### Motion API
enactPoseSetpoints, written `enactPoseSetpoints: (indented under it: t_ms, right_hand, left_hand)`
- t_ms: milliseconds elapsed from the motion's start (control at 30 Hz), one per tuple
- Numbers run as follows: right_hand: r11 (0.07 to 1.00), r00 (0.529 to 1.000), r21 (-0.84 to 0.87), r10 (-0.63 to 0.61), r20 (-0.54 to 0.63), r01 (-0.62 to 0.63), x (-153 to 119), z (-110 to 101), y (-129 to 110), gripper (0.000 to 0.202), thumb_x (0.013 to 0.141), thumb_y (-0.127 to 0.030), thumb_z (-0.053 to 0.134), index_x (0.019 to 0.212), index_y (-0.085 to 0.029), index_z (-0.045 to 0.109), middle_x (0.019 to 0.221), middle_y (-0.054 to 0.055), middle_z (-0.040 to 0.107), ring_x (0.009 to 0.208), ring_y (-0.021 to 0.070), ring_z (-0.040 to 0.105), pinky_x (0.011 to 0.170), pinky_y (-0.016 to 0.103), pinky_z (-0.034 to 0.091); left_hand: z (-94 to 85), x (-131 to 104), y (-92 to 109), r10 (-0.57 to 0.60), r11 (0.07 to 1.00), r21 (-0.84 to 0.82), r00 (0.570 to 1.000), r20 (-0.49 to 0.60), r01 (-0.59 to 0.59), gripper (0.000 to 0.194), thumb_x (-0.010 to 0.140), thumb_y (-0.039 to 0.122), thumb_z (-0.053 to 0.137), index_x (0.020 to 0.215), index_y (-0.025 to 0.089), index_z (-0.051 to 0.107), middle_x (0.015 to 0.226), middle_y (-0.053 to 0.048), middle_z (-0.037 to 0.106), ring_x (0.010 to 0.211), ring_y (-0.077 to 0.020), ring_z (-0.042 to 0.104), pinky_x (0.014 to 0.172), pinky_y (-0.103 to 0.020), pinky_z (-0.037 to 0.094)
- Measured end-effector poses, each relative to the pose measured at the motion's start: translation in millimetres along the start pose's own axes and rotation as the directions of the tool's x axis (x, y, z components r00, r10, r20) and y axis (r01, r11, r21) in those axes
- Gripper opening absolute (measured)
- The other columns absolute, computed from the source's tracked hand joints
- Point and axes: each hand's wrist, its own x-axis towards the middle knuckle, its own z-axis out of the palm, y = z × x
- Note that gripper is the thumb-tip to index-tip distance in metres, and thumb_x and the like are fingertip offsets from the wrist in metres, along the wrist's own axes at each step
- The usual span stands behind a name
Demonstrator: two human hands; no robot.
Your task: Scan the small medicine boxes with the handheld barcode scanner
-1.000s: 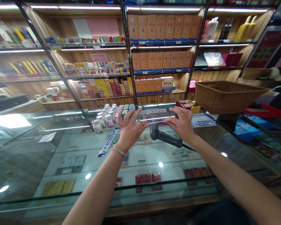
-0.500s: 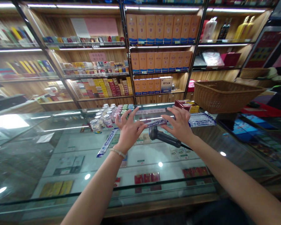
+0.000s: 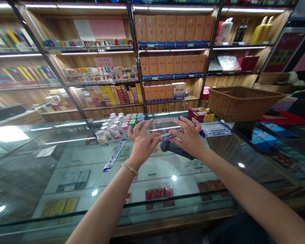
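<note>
Between both hands runs a slim blue-and-white stick packet (image 3: 167, 137), held level above the glass counter. My left hand (image 3: 143, 141) pinches its left end between thumb and index finger, with the other fingers raised. On the other end, the thumb and index finger of my right hand (image 3: 189, 138) close in the same way. Just beneath my right hand lies a black handheld barcode scanner (image 3: 179, 150), partly covered by it. A similar stick packet (image 3: 114, 156) rests slantwise on the glass, left of my left hand.
Several small bottles (image 3: 115, 131) stand behind my left hand. At the right are a row of stick packets (image 3: 217, 129), red and yellow packs (image 3: 197, 115) and a wicker basket (image 3: 244, 105). The glass counter (image 3: 73, 149) has boxes inside. Stocked shelves line the wall.
My hands have drawn slightly closer together, the right one shifting left with its end of the stick packet. It now covers more of the scanner. The view has turned slightly.
</note>
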Motion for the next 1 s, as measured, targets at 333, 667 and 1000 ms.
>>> enactPoseSetpoints:
  t_ms: [333, 667, 1000]
  right_hand:
    - [0.996, 0.996, -0.003, 0.084, -0.001, -0.084, -1.8, 1.4, 4.8, 0.026, 0.094, -0.047, 0.07, 0.112, -0.029, 0.072, 0.143, 0.011, 0.06, 0.142, 0.031, 0.042, 0.12, 0.053, 0.02]
    - [0.993, 0.99, 0.007, 0.116, 0.076, -0.117, -1.4, -0.3, 7.2, 0.032, 0.094, -0.052, 0.068, 0.117, -0.03, 0.071, 0.148, 0.011, 0.057, 0.143, 0.0321, 0.041, 0.12, 0.053, 0.018]
    - [0.99, 0.984, -0.011, 0.138, 0.116, -0.138, 7.2, 0.7, 27.6, 0.034, 0.091, -0.052, 0.072, 0.115, -0.028, 0.07, 0.146, 0.011, 0.058, 0.142, 0.0313, 0.041, 0.121, 0.053, 0.016]
  left_hand:
    - [-7.4, 0.1, -0.8, 0.095, 0.987, 0.133, 0.993, -0.065, -0.086, 0.03, 0.088, 0.053, 0.074, 0.113, 0.037, 0.076, 0.162, -0.005, 0.049, 0.149, -0.0366, 0.038, 0.125, -0.068, 0.003]
    - [-1.2, -1.0, -2.2, 0.109, 0.984, 0.152, 0.991, -0.073, -0.097, 0.019, 0.091, 0.045, 0.073, 0.107, 0.035, 0.076, 0.161, -0.005, 0.051, 0.148, -0.0356, 0.039, 0.124, -0.069, 0.003]
    - [-6.3, 1.7, -12.3, 0.036, 0.992, 0.125, 0.995, -0.093, -0.024, 0.017, 0.09, 0.041, 0.073, 0.105, 0.033, 0.077, 0.161, -0.007, 0.05, 0.148, -0.0379, 0.039, 0.124, -0.071, 0.009]
